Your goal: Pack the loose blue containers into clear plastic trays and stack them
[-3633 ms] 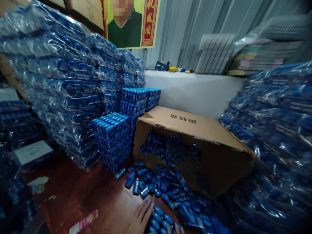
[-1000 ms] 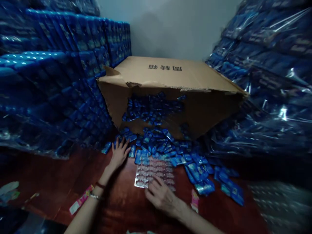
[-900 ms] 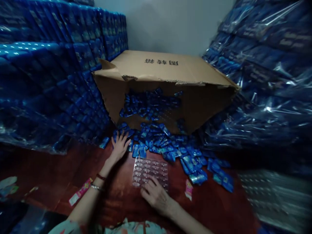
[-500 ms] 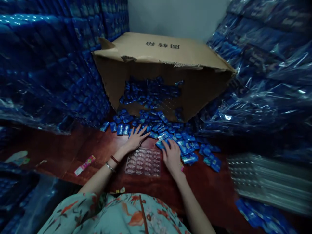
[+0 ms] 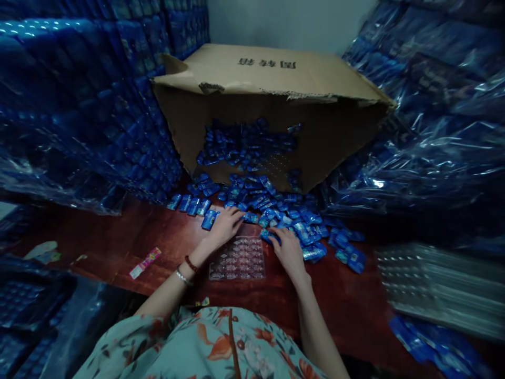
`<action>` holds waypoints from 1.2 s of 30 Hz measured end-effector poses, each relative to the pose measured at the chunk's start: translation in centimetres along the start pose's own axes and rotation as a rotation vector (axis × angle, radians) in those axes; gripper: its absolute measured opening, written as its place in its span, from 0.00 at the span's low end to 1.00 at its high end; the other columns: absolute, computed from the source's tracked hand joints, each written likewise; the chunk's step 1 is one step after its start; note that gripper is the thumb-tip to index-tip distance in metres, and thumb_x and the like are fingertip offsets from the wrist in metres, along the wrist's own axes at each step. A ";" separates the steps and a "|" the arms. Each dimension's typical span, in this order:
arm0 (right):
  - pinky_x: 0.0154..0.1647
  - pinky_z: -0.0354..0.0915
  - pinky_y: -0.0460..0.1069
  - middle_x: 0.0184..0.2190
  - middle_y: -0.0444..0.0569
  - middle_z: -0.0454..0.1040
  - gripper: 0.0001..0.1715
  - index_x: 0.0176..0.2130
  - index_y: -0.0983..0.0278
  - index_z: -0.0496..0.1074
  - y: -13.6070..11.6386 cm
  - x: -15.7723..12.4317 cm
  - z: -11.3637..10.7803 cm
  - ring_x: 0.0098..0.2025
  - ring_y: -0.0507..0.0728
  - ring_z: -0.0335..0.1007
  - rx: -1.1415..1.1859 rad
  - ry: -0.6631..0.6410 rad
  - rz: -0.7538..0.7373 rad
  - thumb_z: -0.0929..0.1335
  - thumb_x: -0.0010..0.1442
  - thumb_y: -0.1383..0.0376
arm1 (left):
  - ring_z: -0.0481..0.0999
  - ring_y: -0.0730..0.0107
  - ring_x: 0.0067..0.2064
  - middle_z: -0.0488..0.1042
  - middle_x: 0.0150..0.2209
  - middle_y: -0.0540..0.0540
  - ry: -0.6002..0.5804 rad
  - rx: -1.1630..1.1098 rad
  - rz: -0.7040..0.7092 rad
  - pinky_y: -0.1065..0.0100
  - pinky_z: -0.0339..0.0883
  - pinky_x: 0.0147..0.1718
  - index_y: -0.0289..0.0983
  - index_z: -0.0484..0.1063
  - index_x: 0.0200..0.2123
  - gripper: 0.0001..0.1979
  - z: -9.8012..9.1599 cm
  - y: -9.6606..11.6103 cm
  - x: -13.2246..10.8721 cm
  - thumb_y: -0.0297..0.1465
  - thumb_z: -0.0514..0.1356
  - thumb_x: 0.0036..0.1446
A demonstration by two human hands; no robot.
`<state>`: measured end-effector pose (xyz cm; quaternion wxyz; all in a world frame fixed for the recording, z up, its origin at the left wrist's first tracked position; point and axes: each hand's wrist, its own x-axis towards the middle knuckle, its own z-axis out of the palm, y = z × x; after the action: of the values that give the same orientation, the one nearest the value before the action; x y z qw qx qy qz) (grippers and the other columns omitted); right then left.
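Note:
My left hand (image 5: 225, 227) reaches to the near edge of a heap of small blue packets (image 5: 258, 202). Its fingers are drawn together and curled down; what lies under them is hidden. One blue packet (image 5: 208, 220) lies just left of it. My right hand (image 5: 289, 249) is closed at the heap's front, thumb and fingers around a blue packet (image 5: 268, 236). Between my wrists, flat on the table, sits a clear plastic tray (image 5: 239, 259) with rows of moulded hollows, and no packets show in it.
An open cardboard box (image 5: 272, 68) on its side spills packets onto the reddish table (image 5: 169, 231). Wrapped blue stacks (image 5: 98, 116) rise at left, more plastic-covered stacks (image 5: 426, 131) at right. Stacked clear trays (image 5: 445, 289) lie right; a pink strip (image 5: 145, 263) lies left.
My left hand's spread fingers have drawn together and curled down. A blue packet beside it now lies nearer me, apart from the row. My right hand stays by the packet at the heap's front.

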<state>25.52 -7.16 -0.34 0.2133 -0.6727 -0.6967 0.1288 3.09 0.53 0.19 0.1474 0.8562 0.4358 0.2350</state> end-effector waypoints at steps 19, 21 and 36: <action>0.46 0.64 0.53 0.43 0.52 0.71 0.17 0.50 0.62 0.64 -0.1 -2.2 0.6 0.45 0.58 0.67 0.329 0.081 -0.055 0.57 0.65 0.60 | 0.73 0.68 0.38 0.73 0.37 0.46 0.031 -0.331 -0.253 0.66 0.68 0.39 0.37 0.66 0.45 0.11 -2.7 -0.3 -6.6 0.35 0.54 0.61; 0.46 0.64 0.52 0.43 0.52 0.71 0.16 0.50 0.61 0.64 -1.5 -1.7 0.3 0.45 0.57 0.67 0.281 -0.039 -0.168 0.57 0.66 0.62 | 0.72 0.68 0.37 0.71 0.35 0.46 0.062 -0.303 -0.261 0.67 0.67 0.38 0.36 0.67 0.42 0.09 -2.5 0.3 -7.5 0.34 0.54 0.62; 0.40 0.55 0.54 0.43 0.54 0.71 0.20 0.48 0.63 0.67 -5.8 0.4 -1.4 0.44 0.61 0.61 -0.457 -0.324 -0.430 0.57 0.60 0.76 | 0.69 0.65 0.39 0.67 0.39 0.44 -0.059 -0.171 -0.223 0.64 0.66 0.40 0.37 0.66 0.45 0.10 -2.6 2.1 -6.9 0.32 0.51 0.63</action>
<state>21.05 -7.28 3.60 -0.0338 -0.5119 -0.8580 0.0268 -0.40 -6.14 1.50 0.2577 0.7933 0.5022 0.2284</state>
